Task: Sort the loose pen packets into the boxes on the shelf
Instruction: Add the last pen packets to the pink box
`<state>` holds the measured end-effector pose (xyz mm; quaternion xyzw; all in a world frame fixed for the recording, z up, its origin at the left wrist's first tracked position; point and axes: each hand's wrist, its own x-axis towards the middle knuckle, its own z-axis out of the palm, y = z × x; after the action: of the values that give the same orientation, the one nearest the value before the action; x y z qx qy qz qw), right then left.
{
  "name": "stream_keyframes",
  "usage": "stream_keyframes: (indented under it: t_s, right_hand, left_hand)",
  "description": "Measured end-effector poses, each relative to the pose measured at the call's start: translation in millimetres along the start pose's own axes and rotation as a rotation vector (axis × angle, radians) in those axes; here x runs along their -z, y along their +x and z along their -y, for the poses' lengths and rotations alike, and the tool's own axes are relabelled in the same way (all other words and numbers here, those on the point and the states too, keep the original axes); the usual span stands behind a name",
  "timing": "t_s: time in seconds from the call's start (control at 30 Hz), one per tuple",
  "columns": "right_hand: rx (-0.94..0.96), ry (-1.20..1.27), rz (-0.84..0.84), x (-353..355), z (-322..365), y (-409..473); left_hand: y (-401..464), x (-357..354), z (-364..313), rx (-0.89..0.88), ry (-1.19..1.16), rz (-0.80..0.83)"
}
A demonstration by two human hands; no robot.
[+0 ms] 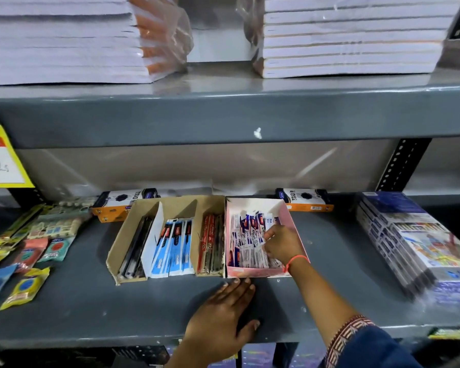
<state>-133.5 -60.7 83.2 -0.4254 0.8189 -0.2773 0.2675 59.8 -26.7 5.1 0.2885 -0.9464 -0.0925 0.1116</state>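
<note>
2 "TRIO" boxes (pixel 125 201) at back | R hand (pixel 279 245) fingers pinching packets (pixel 246 251), pink box (pixel 252 272) | L hand (pixel 221 312) flat, fingers apart

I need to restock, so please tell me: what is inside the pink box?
The pink box holds white-and-blue pen packets. The right hand reaches in and covers the packets beneath it.

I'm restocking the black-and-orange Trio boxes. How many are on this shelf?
2: one Trio box behind the brown cardboard box's left end, the other Trio box behind the pink box. Both partly hidden; more may sit behind.
</note>
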Motion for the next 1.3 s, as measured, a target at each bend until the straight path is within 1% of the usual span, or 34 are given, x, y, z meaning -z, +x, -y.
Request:
stream_keyframes:
  t_s: [0.2, 0.23, 0.33, 0.43, 0.53, 0.57, 0.63, 0.7, 0.83, 0.9, 1.03, 1.1, 1.2, 1.27, 1.3]
  right_hand:
    - [0.081, -0.087, -0.098, -7.6, 4.9, 0.8]
    - [0.102, -0.1, -0.088, -10.1, 8.2, 1.0]
    - [0.149, -0.168, 0.003, -22.7, 21.2, 0.2]
    - [0.166, -0.311, 0.098, -37.1, 30.9, -3.8]
    - [0.135, -0.422, 0.128, -46.4, 33.8, -5.8]
    - [0.12, -0.433, 0.131, -47.8, 34.4, -5.6]
    - [0.093, -0.418, 0.144, -49.0, 37.2, -5.0]
    - [0.068, -0.387, 0.158, -49.0, 39.5, -3.2]
    - [0.021, -0.294, 0.176, -47.2, 37.9, 4.0]
    - [0.013, -0.246, 0.181, -46.2, 36.1, 6.4]
    - [0.011, -0.152, 0.212, -43.6, 35.8, 10.6]
    - [0.012, -0.063, 0.233, -40.8, 36.6, 13.9]
    - [0.004, 0.166, 0.274, -28.8, 36.2, 17.1]
    - [0.005, 0.196, 0.286, -12.1, 40.7, 12.1]
    - [0.043, 0.132, 0.262, -4.2, 42.1, 13.6]
  left_hand:
    - [1.1, -2.6, 2.1, -0.008, -0.004, -0.031]
    - [1.2, -2.7, 2.1, -0.013, -0.005, -0.049]
    - [0.6, -3.9, 3.2, -0.013, -0.005, -0.023]
    - [1.3, -2.5, 2.9, -0.014, -0.003, -0.02]
    - [1.6, -2.8, 3.0, -0.022, 0.056, -0.051]
    - [1.7, -2.2, 1.7, -0.013, 0.042, -0.037]
    - [2.0, -3.1, 1.4, 0.005, -0.002, 0.016]
    - [3.0, -1.2, 1.3, 0.005, -0.003, 0.034]
    - [1.2, 0.7, 0.2, -0.018, 0.072, 0.002]
    - [0.8, 0.9, -2.9, -0.045, 0.1, 0.011]
    - [0.4, -2.4, -0.6, -0.075, 0.14, -0.021]
    - [1.5, -1.1, -1.2, -0.056, 0.174, -0.011]
    - [1.7, 2.5, -3.9, -0.039, 0.185, 0.012]
    - [1.9, 4.8, -5.2, -0.031, 0.198, 0.019]
    - [1.9, 6.1, -6.0, -0.027, 0.204, 0.024]
